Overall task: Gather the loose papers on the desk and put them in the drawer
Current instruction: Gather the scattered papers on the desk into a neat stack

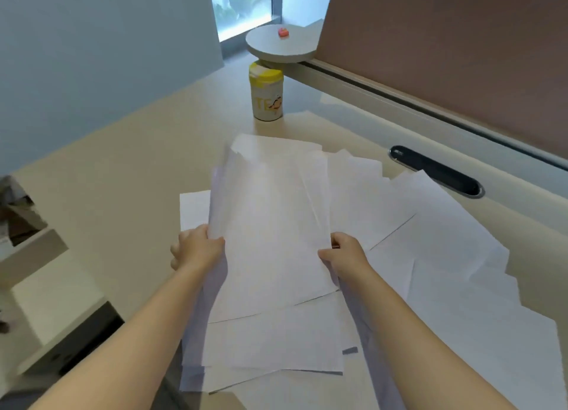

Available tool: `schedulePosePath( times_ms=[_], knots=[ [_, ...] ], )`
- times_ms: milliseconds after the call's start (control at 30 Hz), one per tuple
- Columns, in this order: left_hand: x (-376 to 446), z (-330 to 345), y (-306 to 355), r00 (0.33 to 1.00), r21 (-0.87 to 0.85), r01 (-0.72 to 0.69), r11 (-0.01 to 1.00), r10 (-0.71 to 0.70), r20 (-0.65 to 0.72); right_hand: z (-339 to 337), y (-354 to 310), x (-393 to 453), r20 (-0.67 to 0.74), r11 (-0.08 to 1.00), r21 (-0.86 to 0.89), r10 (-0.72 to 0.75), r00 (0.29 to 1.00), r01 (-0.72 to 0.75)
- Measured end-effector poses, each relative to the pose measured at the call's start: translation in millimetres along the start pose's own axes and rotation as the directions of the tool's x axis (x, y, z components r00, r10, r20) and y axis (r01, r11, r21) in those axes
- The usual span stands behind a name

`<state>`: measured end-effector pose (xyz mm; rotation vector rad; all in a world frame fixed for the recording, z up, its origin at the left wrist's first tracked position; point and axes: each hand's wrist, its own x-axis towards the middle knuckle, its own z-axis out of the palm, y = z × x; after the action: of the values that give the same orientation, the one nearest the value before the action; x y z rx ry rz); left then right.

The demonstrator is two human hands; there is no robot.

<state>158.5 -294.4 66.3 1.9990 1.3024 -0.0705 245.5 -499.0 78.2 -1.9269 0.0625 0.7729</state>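
We are holding a bunch of papers (270,225) up off the desk (129,170), left hand (196,249) and right hand (344,253) pinching its sides so it stays together. More loose sheets (445,256) are lying under and beside our right hand.

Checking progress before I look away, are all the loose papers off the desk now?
No, both hands hold a stack of papers, but loose sheets lie on the desk.

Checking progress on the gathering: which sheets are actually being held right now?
The middle bundle of sheets, gripped by the left hand and right hand; the others lie flat.
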Motion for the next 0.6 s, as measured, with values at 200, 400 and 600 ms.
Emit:
schedulePosePath(
  times_ms=[200, 400, 600],
  knots=[
    [9.0, -10.6, -16.5, 0.989, -0.105, -0.077, 0.992, 0.062, -0.137, 29.3, -5.0, 5.3, 0.107, 0.982, 0.174, 0.051, 0.993, -0.069],
    [20.4, -24.5, -2.0, 0.935, -0.173, -0.313, 0.934, 0.271, -0.227, 35.7, -13.7, 9.4, 0.030, 0.966, 0.250, 0.054, 0.998, -0.059],
    [45.6, -19.1, 38.1, 0.954, -0.483, -0.200, 0.852, 0.281, 0.101, 17.6, -14.8, 20.7, -0.276, 0.900, 0.435, 0.141, 0.951, -0.007]
  ],
)
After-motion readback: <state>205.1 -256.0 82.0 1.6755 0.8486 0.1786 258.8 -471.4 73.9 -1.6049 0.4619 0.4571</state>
